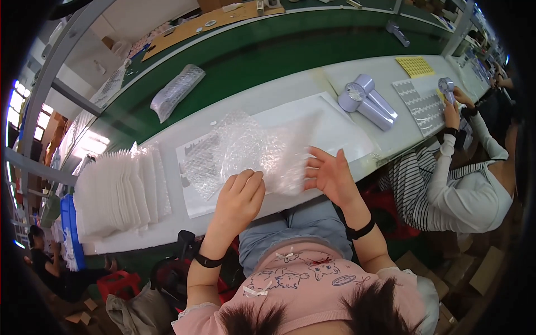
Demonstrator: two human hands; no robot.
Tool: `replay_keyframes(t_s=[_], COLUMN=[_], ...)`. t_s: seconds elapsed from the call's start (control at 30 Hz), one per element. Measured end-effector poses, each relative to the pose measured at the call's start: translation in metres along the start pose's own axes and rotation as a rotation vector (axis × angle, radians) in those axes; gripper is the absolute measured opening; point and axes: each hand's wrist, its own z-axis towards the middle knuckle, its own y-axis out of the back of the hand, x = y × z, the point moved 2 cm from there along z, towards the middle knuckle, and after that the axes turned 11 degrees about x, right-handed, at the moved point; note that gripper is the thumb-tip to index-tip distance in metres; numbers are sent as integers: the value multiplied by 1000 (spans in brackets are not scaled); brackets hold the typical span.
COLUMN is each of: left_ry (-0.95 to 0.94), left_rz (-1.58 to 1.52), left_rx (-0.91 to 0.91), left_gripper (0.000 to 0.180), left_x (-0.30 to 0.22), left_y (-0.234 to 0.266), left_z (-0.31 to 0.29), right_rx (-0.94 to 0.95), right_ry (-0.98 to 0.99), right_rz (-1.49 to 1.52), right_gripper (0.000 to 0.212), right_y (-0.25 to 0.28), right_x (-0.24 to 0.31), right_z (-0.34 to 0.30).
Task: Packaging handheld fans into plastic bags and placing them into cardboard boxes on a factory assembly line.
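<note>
A clear bubble wrap bag [245, 148] lies loosely spread over white printed sheets [343, 137] on the bench in front of me. Its right part is lifted and smeared by motion. My left hand [241, 195] is closed on the near edge of the bag, fingers curled down over it. Beside the lifted right edge, my right hand [330, 176] has its fingers spread and thumb raised; the fingertips are at the plastic, but I cannot tell whether they touch it. Farther right, several lilac handheld fans [377, 114] lie together on the white bench.
A thick row of bubble wrap bags [120, 190] stands at the left, near a blue bin [72, 231]. One wrapped item [177, 92] rests on the green conveyor belt [245, 61]. At the right, a co-worker [469, 190] holds a lilac fan near a sticker sheet [421, 106].
</note>
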Motion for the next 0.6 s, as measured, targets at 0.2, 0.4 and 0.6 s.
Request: replay_keyframes(t_s=[0.2,0.4,0.6], left_ry=[124,264,382], left_rz=[-117,-633,-557], left_rx=[219,-74,-101], left_gripper=[29,40,45], left_x=[-2,-22,-39], left_y=[-28,-30,-46], left_z=[-4,10,25], right_rx=[-355,-401,-381], right_ry=[-69,-71,-134], right_rz=[-447,-532,-810], right_gripper=[36,28,24], right_y=[30,26,17], right_x=[-12,-16,-23], right_z=[-3,0,5])
